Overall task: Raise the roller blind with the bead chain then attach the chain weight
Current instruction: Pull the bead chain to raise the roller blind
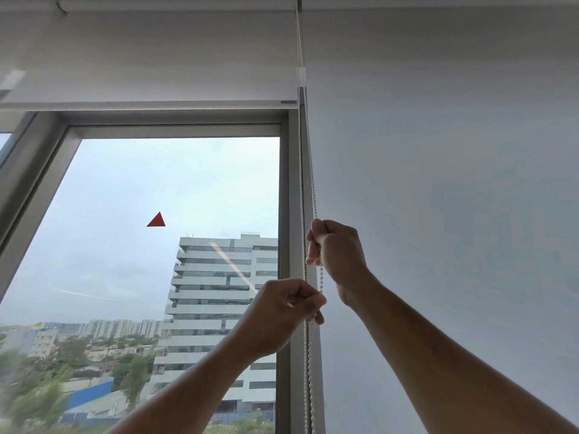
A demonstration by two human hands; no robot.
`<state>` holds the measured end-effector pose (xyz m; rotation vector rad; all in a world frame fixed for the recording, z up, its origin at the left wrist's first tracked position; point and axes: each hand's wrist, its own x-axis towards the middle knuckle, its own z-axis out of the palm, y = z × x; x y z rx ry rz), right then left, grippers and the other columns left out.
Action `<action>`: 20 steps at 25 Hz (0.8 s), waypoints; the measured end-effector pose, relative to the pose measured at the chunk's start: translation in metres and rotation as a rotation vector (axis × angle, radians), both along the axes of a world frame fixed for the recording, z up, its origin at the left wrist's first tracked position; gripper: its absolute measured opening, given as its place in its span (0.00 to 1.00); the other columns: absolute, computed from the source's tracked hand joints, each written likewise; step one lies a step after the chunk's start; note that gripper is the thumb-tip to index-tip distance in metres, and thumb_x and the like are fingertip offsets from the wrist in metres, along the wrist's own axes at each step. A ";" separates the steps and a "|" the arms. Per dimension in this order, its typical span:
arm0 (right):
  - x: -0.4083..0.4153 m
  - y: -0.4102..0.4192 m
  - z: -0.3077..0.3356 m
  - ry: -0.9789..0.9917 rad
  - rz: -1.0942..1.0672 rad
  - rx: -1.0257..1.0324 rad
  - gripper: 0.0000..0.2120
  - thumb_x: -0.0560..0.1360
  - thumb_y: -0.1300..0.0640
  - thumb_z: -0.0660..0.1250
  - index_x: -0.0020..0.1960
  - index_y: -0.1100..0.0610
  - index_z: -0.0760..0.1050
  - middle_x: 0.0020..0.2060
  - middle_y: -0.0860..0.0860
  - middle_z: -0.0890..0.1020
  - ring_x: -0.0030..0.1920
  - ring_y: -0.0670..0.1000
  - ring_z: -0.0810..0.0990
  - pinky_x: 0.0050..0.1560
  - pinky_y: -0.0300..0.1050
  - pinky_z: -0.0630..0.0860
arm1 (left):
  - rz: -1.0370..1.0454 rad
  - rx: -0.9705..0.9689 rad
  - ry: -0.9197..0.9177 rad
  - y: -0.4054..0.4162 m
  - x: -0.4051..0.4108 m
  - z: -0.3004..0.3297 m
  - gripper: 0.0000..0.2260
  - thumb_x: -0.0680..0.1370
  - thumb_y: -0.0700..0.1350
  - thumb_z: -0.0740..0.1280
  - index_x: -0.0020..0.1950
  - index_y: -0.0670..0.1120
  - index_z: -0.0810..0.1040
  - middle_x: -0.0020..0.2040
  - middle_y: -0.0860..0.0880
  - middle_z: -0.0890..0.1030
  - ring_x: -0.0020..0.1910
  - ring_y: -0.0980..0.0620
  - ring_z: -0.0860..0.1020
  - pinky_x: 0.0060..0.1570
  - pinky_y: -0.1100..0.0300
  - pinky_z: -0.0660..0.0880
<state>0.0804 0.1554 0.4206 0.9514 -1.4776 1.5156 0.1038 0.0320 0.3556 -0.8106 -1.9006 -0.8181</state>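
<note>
A white roller blind covers only the top of the window; its bottom bar sits just above the frame's upper edge. A white bead chain hangs in two strands from the roller's right end, down past the window frame. My right hand is closed around one strand, higher up. My left hand pinches the chain lower down, just below and left of the right hand. A small clear connector sits on the chain near the top. No chain weight is visible.
A second white blind hangs fully down to the right of the chain. The grey window frame stands just left of the chain. A red triangle sticker is on the glass; buildings lie outside.
</note>
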 end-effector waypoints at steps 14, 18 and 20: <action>-0.003 -0.002 -0.059 0.034 0.161 0.063 0.19 0.83 0.58 0.58 0.36 0.58 0.78 0.26 0.51 0.79 0.27 0.44 0.77 0.38 0.37 0.73 | 0.068 0.229 0.078 0.018 0.012 0.075 0.17 0.79 0.55 0.61 0.43 0.45 0.82 0.39 0.50 0.85 0.38 0.54 0.81 0.36 0.64 0.73; -0.001 0.002 -0.067 -0.005 0.146 0.105 0.20 0.83 0.55 0.58 0.35 0.55 0.78 0.26 0.52 0.81 0.29 0.44 0.78 0.42 0.41 0.73 | 0.023 0.291 -0.018 0.025 0.014 0.079 0.07 0.77 0.45 0.70 0.45 0.42 0.84 0.36 0.50 0.86 0.37 0.55 0.80 0.32 0.71 0.72; -0.002 0.006 -0.067 -0.030 0.122 0.136 0.20 0.82 0.49 0.59 0.35 0.52 0.80 0.31 0.51 0.85 0.34 0.42 0.82 0.49 0.44 0.75 | 0.018 0.304 -0.028 0.023 0.016 0.075 0.06 0.76 0.43 0.70 0.45 0.42 0.84 0.35 0.50 0.85 0.35 0.58 0.80 0.35 0.68 0.72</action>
